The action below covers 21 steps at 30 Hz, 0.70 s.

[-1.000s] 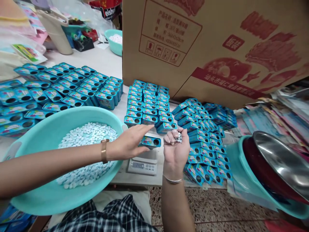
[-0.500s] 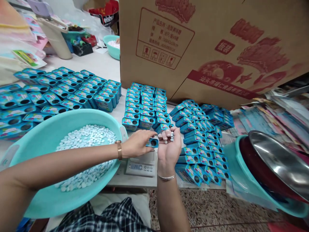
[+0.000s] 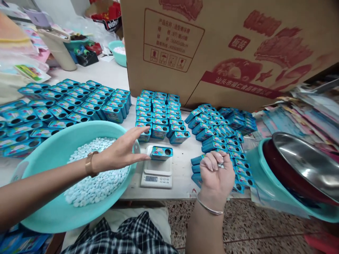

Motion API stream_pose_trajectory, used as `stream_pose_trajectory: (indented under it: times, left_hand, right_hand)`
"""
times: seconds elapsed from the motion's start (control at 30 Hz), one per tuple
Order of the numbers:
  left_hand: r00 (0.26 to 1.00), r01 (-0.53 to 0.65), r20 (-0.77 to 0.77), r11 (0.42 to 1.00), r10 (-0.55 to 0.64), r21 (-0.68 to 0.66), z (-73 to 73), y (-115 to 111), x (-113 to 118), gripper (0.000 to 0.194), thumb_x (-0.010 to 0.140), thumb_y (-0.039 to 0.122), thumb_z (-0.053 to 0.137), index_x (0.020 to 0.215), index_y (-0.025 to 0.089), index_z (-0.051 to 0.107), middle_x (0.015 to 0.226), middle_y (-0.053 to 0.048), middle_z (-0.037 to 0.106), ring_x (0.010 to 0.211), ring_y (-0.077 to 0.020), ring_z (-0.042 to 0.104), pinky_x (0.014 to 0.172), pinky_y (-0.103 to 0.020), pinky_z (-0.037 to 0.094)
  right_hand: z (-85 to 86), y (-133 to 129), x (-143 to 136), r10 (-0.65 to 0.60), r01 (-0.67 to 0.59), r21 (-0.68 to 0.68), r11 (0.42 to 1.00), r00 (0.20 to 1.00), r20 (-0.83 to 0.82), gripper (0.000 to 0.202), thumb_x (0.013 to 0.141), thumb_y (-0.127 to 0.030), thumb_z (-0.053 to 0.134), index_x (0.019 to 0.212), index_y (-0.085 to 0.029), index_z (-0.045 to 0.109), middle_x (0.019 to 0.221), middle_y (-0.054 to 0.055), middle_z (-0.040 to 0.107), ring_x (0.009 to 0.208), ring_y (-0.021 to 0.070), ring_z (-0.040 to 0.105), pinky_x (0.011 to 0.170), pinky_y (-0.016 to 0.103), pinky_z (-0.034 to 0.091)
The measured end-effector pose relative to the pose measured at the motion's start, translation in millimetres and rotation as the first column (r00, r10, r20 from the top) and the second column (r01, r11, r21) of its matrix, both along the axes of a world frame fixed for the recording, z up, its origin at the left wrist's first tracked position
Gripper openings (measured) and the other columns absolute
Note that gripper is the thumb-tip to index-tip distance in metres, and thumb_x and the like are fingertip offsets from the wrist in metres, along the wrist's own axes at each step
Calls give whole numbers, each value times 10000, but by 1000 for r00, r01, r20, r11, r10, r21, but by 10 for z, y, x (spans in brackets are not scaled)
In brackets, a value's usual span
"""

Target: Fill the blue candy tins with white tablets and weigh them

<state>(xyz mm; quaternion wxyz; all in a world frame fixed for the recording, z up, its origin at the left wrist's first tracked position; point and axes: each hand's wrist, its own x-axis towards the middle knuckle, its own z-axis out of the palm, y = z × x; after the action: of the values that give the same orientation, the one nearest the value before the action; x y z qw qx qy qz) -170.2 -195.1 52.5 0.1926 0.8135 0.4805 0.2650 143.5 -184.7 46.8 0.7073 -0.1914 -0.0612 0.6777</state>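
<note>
"So, where's the blue tin [image 3: 162, 153]?"

"Upright on the far part of the white scale [image 3: 157, 181] in front of you, round dark opening on top (the display's digits are too blurred to read surely)."

"And the left hand [image 3: 122, 151]?"

"Yours is spread, thumb well apart from the fingers, its tip just beside the tin's left end; I can't tell whether they touch. Your wrist hangs over the turquoise basin [image 3: 51, 155], where pale candies [image 3: 97, 185] lie spread across the bottom."

"What about the right hand [image 3: 218, 171]?"

"Palm up, fingers curled around a few small pieces, right of the scale, in front of the right-hand tins [image 3: 215, 128]."

"Farther out?"

"Three columns of tins [image 3: 159, 111] stand behind your scale, another crowd [image 3: 76, 100] fills the left, and a printed carton [image 3: 169, 83] rises behind."
</note>
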Motion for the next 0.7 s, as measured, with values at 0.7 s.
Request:
stream_pose_trajectory:
  times: [0.7]
  left_hand:
    - [1000, 19, -7, 985, -21, -173, -320, 180, 695, 642, 743, 349, 734, 1310, 187, 480, 1277, -135, 588, 1154, -292, 568, 977, -444, 454]
  right_hand:
    - [-95, 230, -1051, -104, 82, 69, 994, 902, 419, 269, 872, -437, 554, 748, -203, 506, 641, -63, 448, 556, 63, 454, 573, 190, 428]
